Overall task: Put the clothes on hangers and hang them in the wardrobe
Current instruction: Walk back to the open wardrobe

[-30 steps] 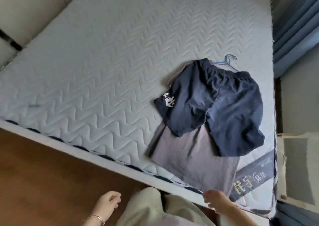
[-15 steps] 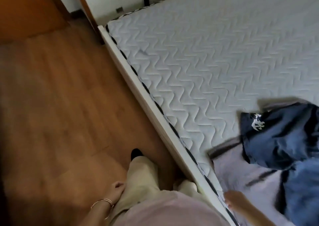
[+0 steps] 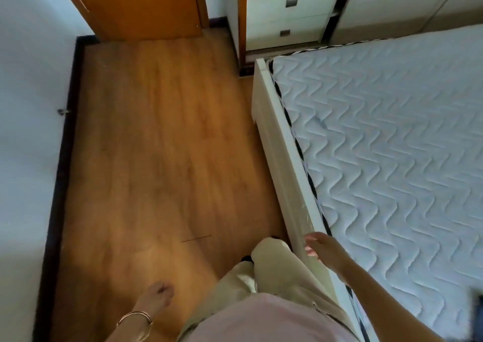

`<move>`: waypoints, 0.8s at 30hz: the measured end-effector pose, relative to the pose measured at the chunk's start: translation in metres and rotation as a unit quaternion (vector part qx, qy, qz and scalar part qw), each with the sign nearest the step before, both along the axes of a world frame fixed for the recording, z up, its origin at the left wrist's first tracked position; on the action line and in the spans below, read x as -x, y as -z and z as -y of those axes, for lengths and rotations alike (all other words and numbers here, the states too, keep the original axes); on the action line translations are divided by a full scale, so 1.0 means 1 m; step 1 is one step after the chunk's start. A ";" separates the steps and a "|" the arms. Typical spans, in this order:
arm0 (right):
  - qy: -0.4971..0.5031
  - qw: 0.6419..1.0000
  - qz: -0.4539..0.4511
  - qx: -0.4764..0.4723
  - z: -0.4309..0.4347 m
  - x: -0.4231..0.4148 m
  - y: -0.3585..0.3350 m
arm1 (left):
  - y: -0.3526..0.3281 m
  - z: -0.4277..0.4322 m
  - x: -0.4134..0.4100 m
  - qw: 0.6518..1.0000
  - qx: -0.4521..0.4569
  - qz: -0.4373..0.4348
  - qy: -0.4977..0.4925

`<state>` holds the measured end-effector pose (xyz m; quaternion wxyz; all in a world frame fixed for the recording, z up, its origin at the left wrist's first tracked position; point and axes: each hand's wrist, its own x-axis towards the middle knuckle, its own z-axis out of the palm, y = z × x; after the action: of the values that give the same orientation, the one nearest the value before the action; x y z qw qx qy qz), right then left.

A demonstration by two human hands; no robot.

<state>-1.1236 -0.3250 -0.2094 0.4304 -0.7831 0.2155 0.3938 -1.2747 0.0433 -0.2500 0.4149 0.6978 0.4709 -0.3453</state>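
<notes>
One wood-plank floor (image 3: 156, 145), glossy, ahead of your left hand (image 3: 159, 293). One white quilted mattress (image 3: 392, 145), wavy stitching, right of your right hand (image 3: 322, 250). One sliver of dark blue cloth (image 3: 477, 302) on it, far right of that hand, mostly cut off. One smooth white bed frame (image 3: 277, 145) under right hand. Two white drawers (image 3: 290, 14), square metal pulls, far ahead. Right hand empty, fingers spread. Left hand loosely curled, empty.

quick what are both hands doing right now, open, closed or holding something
Left hand: open, fingers loosely curled, holding nothing.
Right hand: open, fingers spread, holding nothing.
</notes>
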 end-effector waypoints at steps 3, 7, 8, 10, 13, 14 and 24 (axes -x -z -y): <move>-0.059 0.997 -0.032 0.037 -0.013 -0.035 0.007 | 0.009 -0.005 -0.022 0.997 0.036 -0.036 -0.062; -0.126 0.987 -0.063 0.082 -0.020 -0.079 0.037 | 0.012 -0.016 -0.093 0.988 0.089 -0.051 -0.119; -0.128 0.991 -0.022 0.041 -0.004 -0.092 0.083 | 0.015 -0.024 -0.116 0.985 0.092 -0.054 -0.132; -0.044 0.986 0.157 -0.034 0.017 -0.144 0.158 | 0.016 -0.041 -0.169 0.985 0.074 -0.048 -0.146; 0.073 0.992 0.091 -0.041 0.007 -0.223 0.199 | 0.000 -0.066 -0.263 0.984 0.052 -0.002 -0.168; 0.017 0.998 0.048 -0.031 -0.018 -0.246 0.154 | -0.010 -0.074 -0.296 0.985 0.048 0.020 -0.164; -0.061 0.998 0.000 -0.003 -0.189 -0.527 0.011 | -0.014 -0.144 -0.499 0.986 0.049 0.079 -0.136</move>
<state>-0.5961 -0.1361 -0.2203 0.4080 -0.7934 0.1661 0.4201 -0.7753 0.1870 -0.2361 0.5275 0.6309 0.5100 -0.2523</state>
